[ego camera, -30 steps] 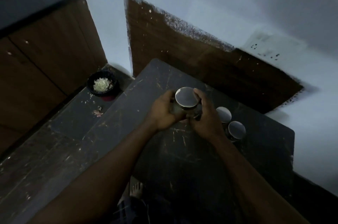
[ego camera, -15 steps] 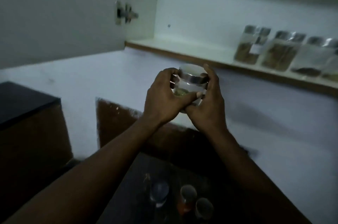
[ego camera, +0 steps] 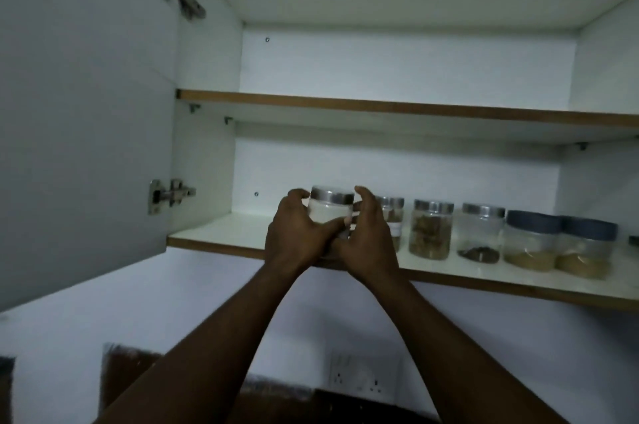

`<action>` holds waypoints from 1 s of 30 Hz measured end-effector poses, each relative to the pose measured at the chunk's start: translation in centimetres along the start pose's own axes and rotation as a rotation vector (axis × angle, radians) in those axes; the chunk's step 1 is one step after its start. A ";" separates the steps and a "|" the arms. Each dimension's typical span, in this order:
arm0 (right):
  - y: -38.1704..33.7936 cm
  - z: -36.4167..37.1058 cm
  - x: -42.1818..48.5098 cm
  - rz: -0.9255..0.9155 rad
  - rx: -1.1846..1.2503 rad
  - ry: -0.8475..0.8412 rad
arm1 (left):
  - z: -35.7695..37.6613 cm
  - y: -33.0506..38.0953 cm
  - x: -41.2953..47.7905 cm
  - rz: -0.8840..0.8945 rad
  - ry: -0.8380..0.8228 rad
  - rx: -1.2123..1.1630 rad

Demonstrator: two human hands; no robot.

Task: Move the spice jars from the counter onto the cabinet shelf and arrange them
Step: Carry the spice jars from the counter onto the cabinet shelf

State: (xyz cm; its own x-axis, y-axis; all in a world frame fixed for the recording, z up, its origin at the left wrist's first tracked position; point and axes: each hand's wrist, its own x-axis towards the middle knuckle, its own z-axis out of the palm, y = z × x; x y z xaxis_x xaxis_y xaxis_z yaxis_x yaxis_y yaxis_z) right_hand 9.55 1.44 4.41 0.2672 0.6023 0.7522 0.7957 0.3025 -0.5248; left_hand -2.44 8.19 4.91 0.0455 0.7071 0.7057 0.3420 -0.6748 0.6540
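Up at the low shelf (ego camera: 221,233) of the open cabinet, the left hand (ego camera: 294,237) and the right hand (ego camera: 371,240) hold one spice jar (ego camera: 330,212) between them. Each grip is clamped on its sides, with fingers curled round it. To do this step well, I think the hands should set the jar down flat, well back from the front edge and just beside the row of jars (ego camera: 430,230) on its right, without bumping the nearest one. They should let go only when it stands firm. The hands hide the jar's bottom, so I cannot tell if it touches the shelf. The jar is round and see-through, with a shiny silver lid. It stands up straight and looks pale inside, but the light is too dim to tell what fills it.
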 end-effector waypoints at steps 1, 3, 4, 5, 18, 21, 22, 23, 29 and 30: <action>0.3 0.1 0.3 0.027 -0.017 -0.003 | 0.7 -0.2 0.5 -0.023 -0.013 0.009; 1.0 0.4 0.9 0.073 -0.050 -0.019 | 1.8 -0.7 1.3 -0.065 -0.039 0.013; 1.5 0.6 1.1 0.094 -0.061 -0.028 | 2.3 -1.0 1.6 -0.081 -0.052 0.009; 2.0 0.8 1.3 0.113 -0.069 -0.036 | 2.7 -1.3 2.0 -0.094 -0.063 0.004; 4.0 3.3 2.7 0.193 -0.367 0.027 | 7.2 -2.8 4.5 -0.187 -0.263 0.402; 4.0 3.2 3.0 0.211 -0.361 0.023 | 7.2 -2.8 4.8 -0.216 -0.318 0.388; 3.9 3.1 3.0 0.215 -0.343 0.025 | 7.1 -2.6 4.8 -0.222 -0.332 0.375; 3.8 2.9 3.0 0.212 -0.326 0.030 | 6.9 -2.5 4.7 -0.222 -0.341 0.369; 3.1 1.2 0.4 0.165 -0.173 0.054 | 4.6 -0.9 2.4 -0.188 -0.325 0.321; 3.1 0.8 -0.6 0.131 -0.150 0.065 | 4.3 -0.7 1.4 -0.160 -0.280 0.268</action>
State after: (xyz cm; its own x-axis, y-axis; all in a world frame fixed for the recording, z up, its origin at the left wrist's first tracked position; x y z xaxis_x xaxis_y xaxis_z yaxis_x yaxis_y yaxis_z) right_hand 11.37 2.62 2.00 0.4040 0.5789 0.7083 0.8226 0.1089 -0.5581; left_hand 1.42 10.53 4.27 0.2128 0.8538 0.4751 0.5956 -0.4988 0.6296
